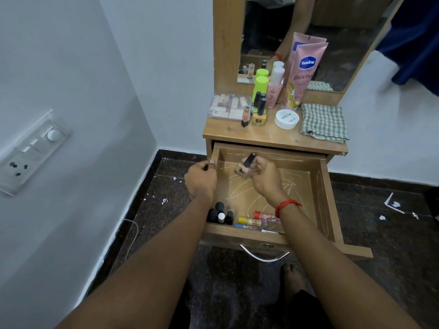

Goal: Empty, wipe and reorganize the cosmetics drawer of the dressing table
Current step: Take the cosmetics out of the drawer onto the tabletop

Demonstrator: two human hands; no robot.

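Wooden surface (pixel 268 135) carried, at 9 o'clock, a clear cosmetics case (pixel 228 107); centre, nail polish bottles (pixel 258 116), green-capped bottle (pixel 260 87), pink bottle (pixel 273 91), upright Vaseline tube (pixel 301 77), white jar (pixel 286 118). Folded checked cloth (pixel 323 121) at 3 o'clock. Dark floor (pixel 166 186) held scattered white scraps (pixel 164 200).

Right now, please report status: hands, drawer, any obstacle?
Right hand holds beige nail-polish bottle. Left hand grips open wooden drawer left wall. Small bottles, tubes remain at front.
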